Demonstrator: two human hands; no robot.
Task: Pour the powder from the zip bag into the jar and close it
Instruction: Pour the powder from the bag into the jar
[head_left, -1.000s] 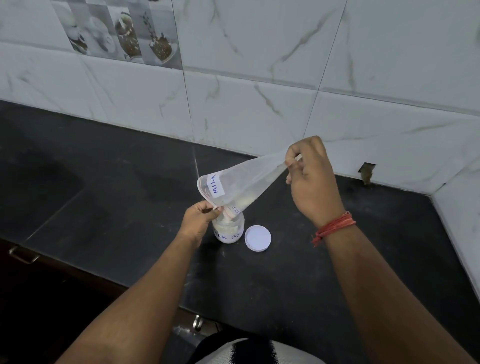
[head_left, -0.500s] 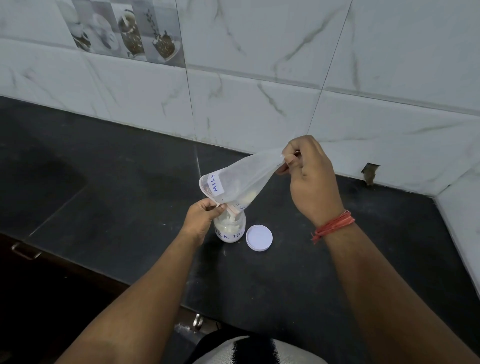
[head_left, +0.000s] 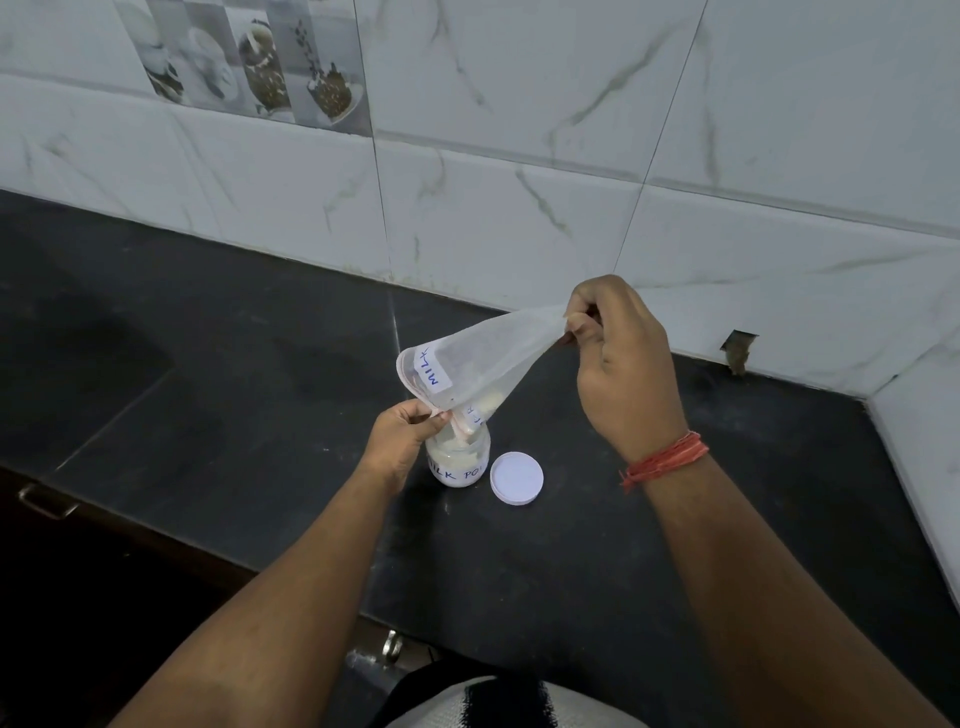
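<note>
Our left hand (head_left: 402, 431) pinches the zip bag (head_left: 478, 358) mouth over the jar (head_left: 460, 457); our right hand (head_left: 618, 364) pinches its raised bottom corner. Little powder (head_left: 488, 401) remains inside, less than before, so pouring nears done. The lid (head_left: 517, 477) lies beside the jar, mid-counter (head_left: 260, 415).

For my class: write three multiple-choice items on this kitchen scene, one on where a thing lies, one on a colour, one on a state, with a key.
1. Where is the lid?
A. on the jar
B. on the counter right of the jar
C. in the left hand

2. What colour is the wrist thread?
A. red
B. blue
C. green

3. How is the jar?
A. capped
B. tipped over
C. open and upright

Key: B, it lies flat on the counter; A, red strands circle the right wrist; C, the bag mouth hangs at its open top.
</note>
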